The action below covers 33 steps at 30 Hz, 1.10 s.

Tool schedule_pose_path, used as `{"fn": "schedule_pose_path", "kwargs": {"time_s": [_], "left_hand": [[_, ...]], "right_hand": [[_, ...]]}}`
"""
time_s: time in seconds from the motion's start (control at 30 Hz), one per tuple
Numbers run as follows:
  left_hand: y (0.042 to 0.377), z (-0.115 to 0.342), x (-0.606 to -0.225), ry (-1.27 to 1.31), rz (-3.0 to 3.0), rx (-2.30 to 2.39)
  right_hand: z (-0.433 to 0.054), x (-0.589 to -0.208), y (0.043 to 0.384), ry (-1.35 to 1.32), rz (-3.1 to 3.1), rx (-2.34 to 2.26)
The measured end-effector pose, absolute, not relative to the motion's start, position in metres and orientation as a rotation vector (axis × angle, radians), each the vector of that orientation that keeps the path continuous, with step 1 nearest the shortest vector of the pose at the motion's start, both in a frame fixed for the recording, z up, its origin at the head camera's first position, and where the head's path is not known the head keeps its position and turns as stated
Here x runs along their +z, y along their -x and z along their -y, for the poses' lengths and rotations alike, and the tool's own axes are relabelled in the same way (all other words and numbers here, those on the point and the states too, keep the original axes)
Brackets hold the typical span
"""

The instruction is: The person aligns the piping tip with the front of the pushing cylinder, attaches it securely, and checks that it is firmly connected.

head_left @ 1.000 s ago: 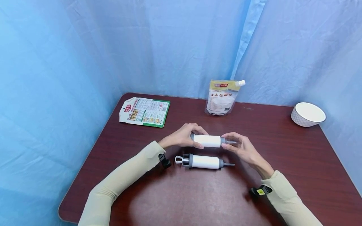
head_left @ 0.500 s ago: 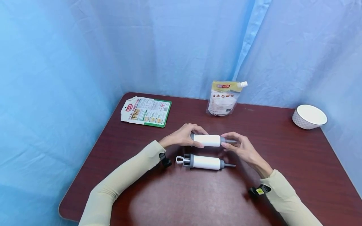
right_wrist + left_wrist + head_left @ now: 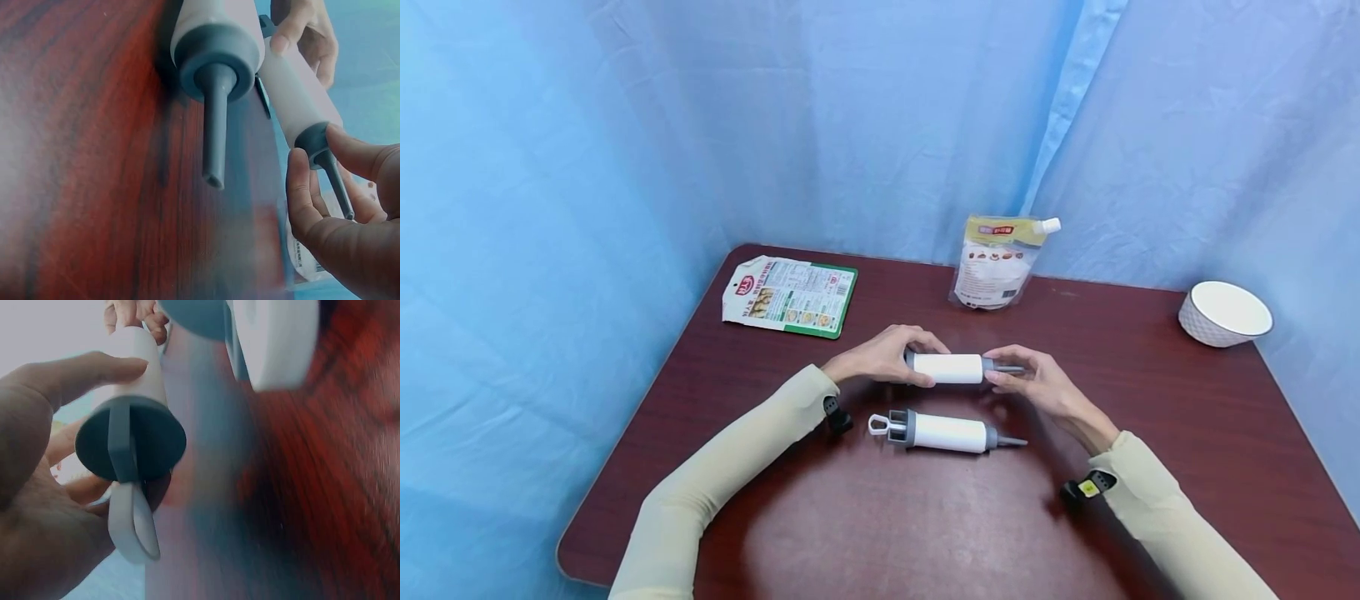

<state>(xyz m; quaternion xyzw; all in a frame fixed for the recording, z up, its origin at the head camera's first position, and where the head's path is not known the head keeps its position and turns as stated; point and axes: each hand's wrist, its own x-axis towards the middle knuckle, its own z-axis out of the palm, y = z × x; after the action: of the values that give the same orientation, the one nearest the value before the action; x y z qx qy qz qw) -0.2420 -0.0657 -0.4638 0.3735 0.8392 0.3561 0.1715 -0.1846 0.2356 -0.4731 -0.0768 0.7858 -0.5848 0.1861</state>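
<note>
A white pastry syringe (image 3: 953, 368) with grey ends is held level between both hands, beyond a second one. My left hand (image 3: 886, 357) grips the handle end, its thumb along the barrel in the left wrist view. There a grey flange (image 3: 94, 447) and white pull loop (image 3: 128, 534) point back past the palm. At the other end, my right hand (image 3: 1047, 385) pinches the grey collar (image 3: 312, 139) between thumb and fingers, and the thin nozzle (image 3: 336, 184) sticks out inside the curled hand. The second pastry syringe (image 3: 951, 433) lies on the table nearer me, nozzle to the right.
Along the back of the brown table (image 3: 820, 533) stands a spouted pouch (image 3: 996, 271) with a white cap. A flat white and green packet (image 3: 790, 296) lies at the back left. At the right edge sits a white bowl (image 3: 1221, 317). Blue curtains (image 3: 880, 125) hang behind.
Both hands have shifted slightly away from me with the held pastry syringe, widening the gap to the one lying on the table. The head view has also turned a little. Both grips look the same.
</note>
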Motion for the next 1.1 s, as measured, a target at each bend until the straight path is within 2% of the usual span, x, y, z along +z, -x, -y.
{"fn": "schedule_pose_path", "kwargs": {"time_s": [0.27, 0.63, 1.1], "left_hand": [[0.249, 0.069, -0.469, -1.078, -2.376, 1.021], [0.255, 0.07, -0.476, -0.966, -2.474, 1.084], [0.272, 0.061, -0.481, -0.895, -2.488, 1.106]], "right_hand": [[-0.245, -0.48, 0.192, 0.159, -2.218, -1.645], [-0.26, -0.485, 0.201, 0.052, -2.175, -1.685], [-0.268, -0.492, 0.222, 0.141, -2.223, -1.616]]}}
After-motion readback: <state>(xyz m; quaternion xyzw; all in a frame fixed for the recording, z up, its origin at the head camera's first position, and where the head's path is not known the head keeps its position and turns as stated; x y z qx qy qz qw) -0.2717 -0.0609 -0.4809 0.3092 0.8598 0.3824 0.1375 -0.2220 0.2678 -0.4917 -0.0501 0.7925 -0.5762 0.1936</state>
